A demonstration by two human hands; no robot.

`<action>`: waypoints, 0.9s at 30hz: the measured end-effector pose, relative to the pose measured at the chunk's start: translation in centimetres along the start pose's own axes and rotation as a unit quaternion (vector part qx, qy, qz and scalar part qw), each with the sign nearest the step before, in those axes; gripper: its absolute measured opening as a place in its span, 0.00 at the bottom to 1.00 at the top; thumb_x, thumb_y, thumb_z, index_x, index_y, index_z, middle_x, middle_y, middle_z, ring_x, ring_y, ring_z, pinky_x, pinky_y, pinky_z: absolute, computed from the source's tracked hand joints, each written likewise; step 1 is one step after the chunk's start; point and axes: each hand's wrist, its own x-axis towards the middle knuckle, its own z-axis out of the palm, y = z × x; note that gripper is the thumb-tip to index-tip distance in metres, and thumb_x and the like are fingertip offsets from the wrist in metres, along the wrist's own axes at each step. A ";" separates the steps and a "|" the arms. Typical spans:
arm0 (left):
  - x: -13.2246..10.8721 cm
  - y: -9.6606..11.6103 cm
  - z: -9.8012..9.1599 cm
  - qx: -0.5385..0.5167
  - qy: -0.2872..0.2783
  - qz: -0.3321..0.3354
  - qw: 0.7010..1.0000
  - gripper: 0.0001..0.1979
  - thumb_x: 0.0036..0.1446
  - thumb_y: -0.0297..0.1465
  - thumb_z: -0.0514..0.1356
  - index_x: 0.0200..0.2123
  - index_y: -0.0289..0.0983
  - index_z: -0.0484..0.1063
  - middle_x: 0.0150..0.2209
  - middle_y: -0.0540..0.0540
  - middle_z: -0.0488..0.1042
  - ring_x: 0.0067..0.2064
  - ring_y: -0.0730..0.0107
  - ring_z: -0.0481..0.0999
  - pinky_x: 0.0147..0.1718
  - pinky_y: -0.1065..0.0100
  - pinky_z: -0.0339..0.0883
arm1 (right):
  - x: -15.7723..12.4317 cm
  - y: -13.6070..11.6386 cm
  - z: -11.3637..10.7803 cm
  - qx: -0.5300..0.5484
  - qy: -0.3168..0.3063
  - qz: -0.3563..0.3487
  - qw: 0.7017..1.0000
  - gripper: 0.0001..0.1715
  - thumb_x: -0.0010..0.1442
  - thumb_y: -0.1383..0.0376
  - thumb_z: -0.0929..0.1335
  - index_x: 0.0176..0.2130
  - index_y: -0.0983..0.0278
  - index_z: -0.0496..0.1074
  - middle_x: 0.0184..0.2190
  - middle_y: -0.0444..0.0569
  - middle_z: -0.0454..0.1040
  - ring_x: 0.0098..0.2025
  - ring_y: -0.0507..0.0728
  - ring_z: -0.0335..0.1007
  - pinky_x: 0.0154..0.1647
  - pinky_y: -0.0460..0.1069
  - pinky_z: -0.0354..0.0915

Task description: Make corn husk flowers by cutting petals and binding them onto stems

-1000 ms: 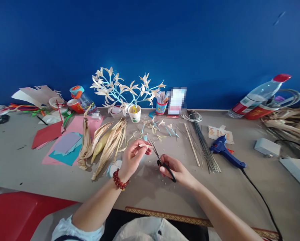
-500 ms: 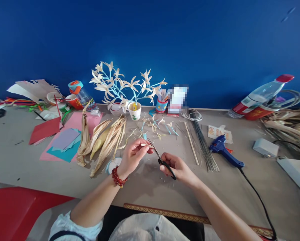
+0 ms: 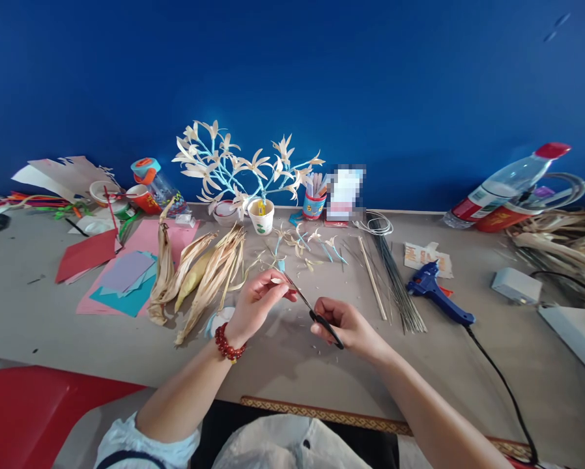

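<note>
My left hand (image 3: 260, 302) pinches a small pale piece of corn husk (image 3: 277, 281) between thumb and fingers. In my right hand (image 3: 345, 328) are scissors (image 3: 324, 326) with black handles, their blades running up and left to the fingers of my left hand. Whether the blades touch the husk piece, I cannot tell. Just beyond the hands lie several small husk flowers (image 3: 329, 249) on blue stems. Further back, a paper cup (image 3: 262, 221) holds branching blue stems with many husk flowers (image 3: 256, 163). Dried corn husks (image 3: 219, 273) lie left of my left hand.
At right are a bundle of thin wires (image 3: 400, 293), a wooden stick (image 3: 372, 279), a blue glue gun (image 3: 439, 296) with a cord, and a tilted bottle (image 3: 502, 189). Coloured paper (image 3: 126, 273) lies at left. A blue wall (image 3: 292, 71) stands behind the table.
My left hand has shifted very slightly left, and less of the husk piece shows beyond its fingers. My right hand keeps the scissors in nearly the same place.
</note>
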 end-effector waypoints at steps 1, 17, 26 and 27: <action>0.0 0.1 0.0 -0.006 -0.004 0.000 1.000 0.07 0.62 0.34 0.60 0.33 0.36 0.72 0.36 0.47 0.75 0.35 0.69 0.79 0.42 0.64 0.72 | 0.0 0.0 0.0 -0.001 -0.001 -0.002 1.000 0.32 0.49 0.42 0.74 0.25 0.61 0.57 0.16 0.36 0.57 0.21 0.48 0.48 0.21 0.44 0.44; -0.2 0.5 0.0 0.012 -0.027 -0.018 0.999 0.09 0.61 0.32 0.60 0.30 0.34 0.75 0.30 0.47 0.76 0.30 0.70 0.76 0.36 0.66 0.70 | -0.1 -0.2 -0.2 -0.014 0.004 -0.003 1.000 0.31 0.48 0.43 0.75 0.26 0.61 0.59 0.17 0.37 0.60 0.21 0.48 0.51 0.21 0.44 0.47; -0.1 0.4 -0.3 -0.020 -0.076 -0.102 0.992 0.08 0.57 0.32 0.61 0.29 0.34 0.74 0.27 0.48 0.77 0.27 0.72 0.76 0.34 0.68 0.67 | -0.3 -0.2 -0.4 -0.037 -0.029 -0.010 0.999 0.28 0.51 0.48 0.75 0.27 0.62 0.59 0.19 0.37 0.58 0.23 0.48 0.50 0.21 0.44 0.46; -0.1 0.4 -0.4 -0.021 -0.079 -0.105 0.991 0.07 0.57 0.32 0.62 0.29 0.34 0.74 0.27 0.47 0.77 0.26 0.72 0.76 0.34 0.68 0.67 | -0.3 -0.2 -0.4 -0.041 -0.027 -0.009 0.999 0.28 0.50 0.48 0.76 0.27 0.62 0.59 0.19 0.37 0.58 0.23 0.48 0.50 0.21 0.44 0.46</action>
